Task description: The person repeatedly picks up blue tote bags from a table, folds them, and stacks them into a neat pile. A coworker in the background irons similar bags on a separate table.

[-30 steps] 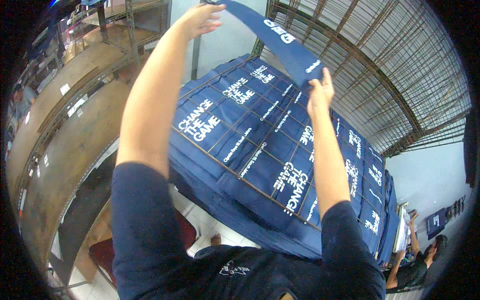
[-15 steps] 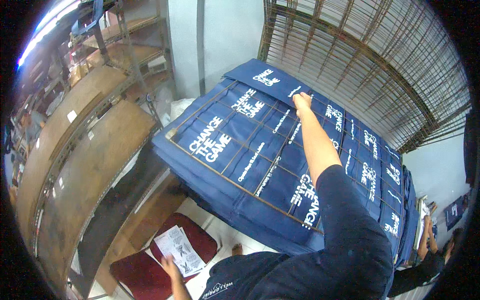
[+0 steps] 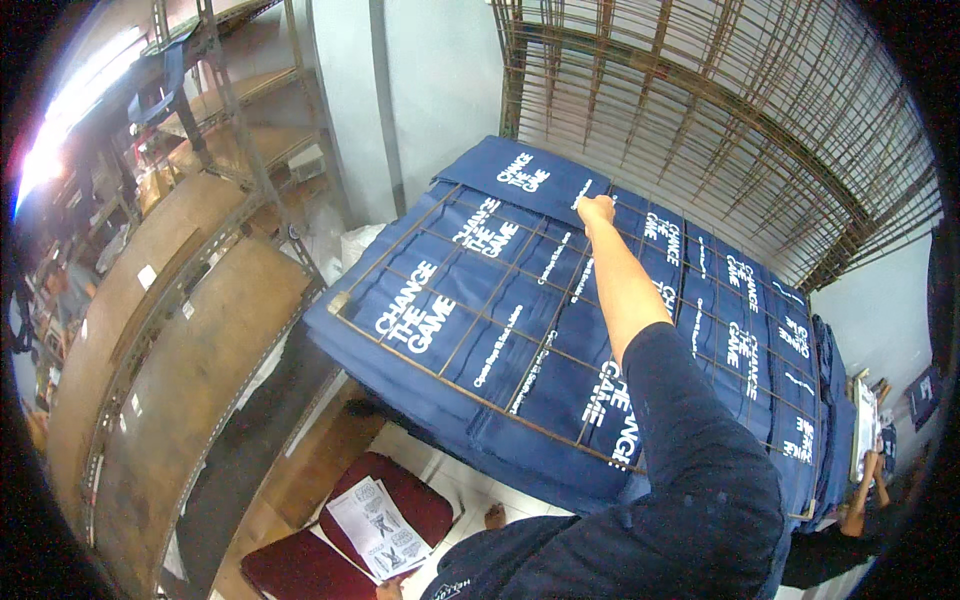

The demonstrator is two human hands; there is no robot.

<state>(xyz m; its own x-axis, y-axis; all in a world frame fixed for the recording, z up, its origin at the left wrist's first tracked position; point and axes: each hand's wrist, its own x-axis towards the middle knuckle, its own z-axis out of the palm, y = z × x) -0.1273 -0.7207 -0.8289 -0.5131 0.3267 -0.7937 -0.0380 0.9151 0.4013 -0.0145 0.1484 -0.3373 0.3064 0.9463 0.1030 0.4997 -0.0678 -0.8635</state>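
A wide stack of navy fabric panels with white print [image 3: 405, 375] lies under a wire drying rack [image 3: 590, 330]. At its far side, my right hand [image 3: 597, 210] is closed on the edge of a navy fabric panel [image 3: 500, 165] that overlies the rack's far end. My right arm stretches across the stack. Low in the picture, my left hand [image 3: 392, 587] is at the bottom corner of printed paper sheets [image 3: 375, 520], partly cut off; its grip on them cannot be made out. The sheets lie on a dark red chair [image 3: 425, 495].
Several wire racks [image 3: 700, 90] stand raised behind the stack. Metal shelving with brown boards [image 3: 230, 290] fills the left side. A pale wall [image 3: 350, 100] rises at the back. Another person's arms [image 3: 868, 485] show at the far right, beside the stack.
My left hand has moved down to the sheets' lower corner. My right hand stays at the panel's edge. The whole view has shifted slightly.
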